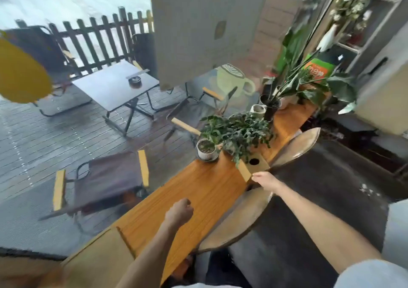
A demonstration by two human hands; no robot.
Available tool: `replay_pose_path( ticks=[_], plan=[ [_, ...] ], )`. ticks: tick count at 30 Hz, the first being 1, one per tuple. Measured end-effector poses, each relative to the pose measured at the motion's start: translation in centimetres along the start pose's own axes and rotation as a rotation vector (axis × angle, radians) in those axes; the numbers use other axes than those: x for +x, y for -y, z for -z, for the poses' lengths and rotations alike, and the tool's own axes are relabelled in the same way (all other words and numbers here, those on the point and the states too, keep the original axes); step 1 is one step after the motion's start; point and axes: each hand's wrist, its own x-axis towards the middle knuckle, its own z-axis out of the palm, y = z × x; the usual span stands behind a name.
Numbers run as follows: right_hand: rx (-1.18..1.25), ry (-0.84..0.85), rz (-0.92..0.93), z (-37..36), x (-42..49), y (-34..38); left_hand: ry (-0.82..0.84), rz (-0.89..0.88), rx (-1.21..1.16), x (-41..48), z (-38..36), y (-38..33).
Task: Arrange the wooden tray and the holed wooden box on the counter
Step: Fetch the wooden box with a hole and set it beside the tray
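Note:
The holed wooden box [257, 165] stands on the long wooden counter [198, 190], close to the counter's right edge and partly under the leaves of a potted plant. A round dark hole shows in its top. My right hand [265, 180] reaches out and grips the box's near corner. My left hand [180, 212] hovers over the middle of the counter, closed in a fist with nothing in it. The light wooden tray [99, 259] lies at the counter's near left end, its raised rim toward my left forearm.
Potted plants [236, 133] crowd the counter just beyond the box, with a small white pot [206, 149] at the left edge. Two round wooden stools [240, 219] stand along the counter's right side. Folding chairs and a table [114, 84] stand on the deck at left.

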Motion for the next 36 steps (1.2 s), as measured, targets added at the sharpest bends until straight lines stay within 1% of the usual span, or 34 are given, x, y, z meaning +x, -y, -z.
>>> replay_pose_path(
  ticks=[2,4,7,10,13,16,18,20,23,25,28,31,33,36],
  plan=[
    [0.095,0.008,-0.093,3.5,2.6,-1.4,0.026,-0.008,-0.010,2.3,-0.5,-3.7],
    [0.139,0.026,-0.150,6.6,5.7,-2.5,0.042,0.011,-0.042,4.7,-0.9,-7.0],
    [0.141,0.053,-0.188,9.5,11.9,-4.3,0.069,0.068,-0.074,8.8,-1.9,-11.3],
    [0.138,0.105,-0.189,10.5,18.8,-5.7,0.092,0.143,-0.115,13.2,-3.3,-14.8],
    [0.164,0.153,-0.212,10.2,22.6,-4.2,0.108,0.191,-0.197,17.4,-4.6,-17.7],
    [0.064,0.190,-0.226,7.7,23.9,-3.3,0.125,0.249,-0.280,19.6,-5.6,-19.3],
    [-0.034,0.174,-0.154,5.4,23.3,-3.0,0.116,0.309,-0.395,20.0,-5.9,-19.5],
    [-0.079,0.240,-0.112,2.4,22.3,-2.5,0.105,0.379,-0.565,19.6,-5.7,-19.5],
    [-0.048,0.373,-0.093,-3.6,18.8,-0.2,0.056,0.488,-0.897,17.5,-5.7,-17.7],
    [-0.011,0.414,-0.087,-7.9,15.9,1.6,-0.059,0.536,-1.042,15.3,-5.6,-14.9],
    [-0.054,0.445,-0.032,-13.0,11.2,5.0,-0.271,0.556,-1.077,11.2,-4.9,-8.3],
    [-0.099,0.494,0.101,-16.9,5.8,9.6,-0.422,0.508,-1.137,5.2,-3.2,-2.1],
    [-0.101,0.557,0.188,-20.2,2.2,12.6,-0.503,0.464,-1.168,1.4,-2.6,2.1],
    [-0.152,0.672,0.306,-26.8,-3.3,16.9,-0.636,0.504,-1.217,-4.0,-1.9,9.7]
  ],
)
